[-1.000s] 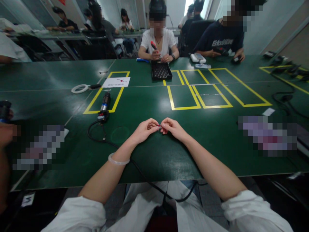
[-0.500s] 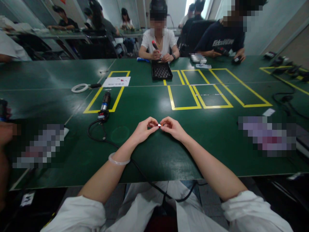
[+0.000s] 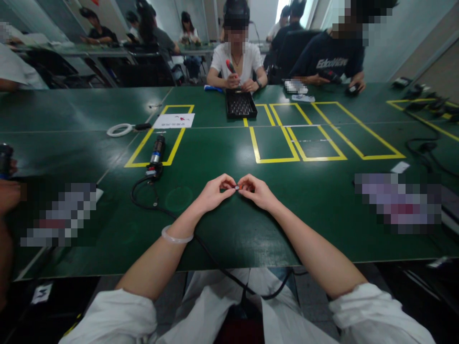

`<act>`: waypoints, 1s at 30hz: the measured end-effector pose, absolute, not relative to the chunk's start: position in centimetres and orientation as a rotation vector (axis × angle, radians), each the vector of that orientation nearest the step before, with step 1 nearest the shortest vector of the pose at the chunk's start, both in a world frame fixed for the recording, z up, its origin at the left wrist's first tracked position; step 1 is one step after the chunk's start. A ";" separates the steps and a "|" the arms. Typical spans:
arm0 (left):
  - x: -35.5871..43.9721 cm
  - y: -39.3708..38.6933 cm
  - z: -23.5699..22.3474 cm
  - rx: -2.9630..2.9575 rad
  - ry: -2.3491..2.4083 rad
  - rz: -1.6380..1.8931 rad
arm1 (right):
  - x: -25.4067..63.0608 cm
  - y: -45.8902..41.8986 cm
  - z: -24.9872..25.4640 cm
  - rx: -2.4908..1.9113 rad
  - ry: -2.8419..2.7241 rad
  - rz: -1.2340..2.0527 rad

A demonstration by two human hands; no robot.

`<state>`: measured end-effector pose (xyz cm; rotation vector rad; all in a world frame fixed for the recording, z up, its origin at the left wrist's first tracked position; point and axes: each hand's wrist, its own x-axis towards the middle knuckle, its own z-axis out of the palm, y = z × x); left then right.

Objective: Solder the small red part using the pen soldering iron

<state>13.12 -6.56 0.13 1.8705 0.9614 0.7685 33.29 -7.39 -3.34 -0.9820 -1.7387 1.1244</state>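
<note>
My left hand and my right hand meet fingertip to fingertip just above the green table. Both pinch one tiny part between thumb and forefinger; it is too small to name, with a hint of red and white. A pale bangle sits on my left wrist. An electric screwdriver lies to the left inside a yellow taped box, and its black cable curls toward me under my left forearm.
Yellow tape outlines mark boxes across the table. A black tray sits before a seated person in white holding a red tool. A white ring and paper card lie at left. Cables lie at right.
My hands lifted slightly and drew closer to me between the first frame and the second, then stayed put; the tiny part shows less red now.
</note>
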 end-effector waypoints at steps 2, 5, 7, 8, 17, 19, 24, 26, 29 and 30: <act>12.8 -6.4 0.3 1.917 0.960 0.732 | 33.3 -7.3 -3.5 -0.987 -1.739 1.122; 11.1 -5.5 0.8 2.077 1.071 0.728 | 33.4 -7.1 -3.8 -0.980 -1.698 1.157; 9.0 -4.4 1.0 2.198 1.279 0.777 | 33.4 -7.0 -3.9 -0.973 -1.676 1.180; 7.8 -3.8 1.0 2.241 1.422 0.801 | 33.4 -6.9 -3.9 -0.972 -1.673 1.186; -3.3 -0.5 0.4 1.890 2.458 0.798 | 33.3 -7.1 -3.7 -1.017 -1.680 1.203; -4.5 0.0 0.0 1.818 2.437 0.703 | 33.3 -7.1 -3.7 -1.020 -1.674 1.206; -5.5 0.8 -0.4 1.708 2.407 0.484 | 33.3 -7.1 -3.9 -1.051 -1.674 1.189; -5.2 0.7 -0.3 1.758 2.398 0.427 | 33.4 -7.1 -3.9 -1.061 -1.681 1.181; -4.4 0.4 -0.3 1.821 2.388 0.419 | 33.4 -7.0 -3.9 -1.062 -1.687 1.178; -4.0 0.3 -0.4 1.840 2.384 0.434 | 33.4 -7.0 -3.9 -1.059 -1.685 1.180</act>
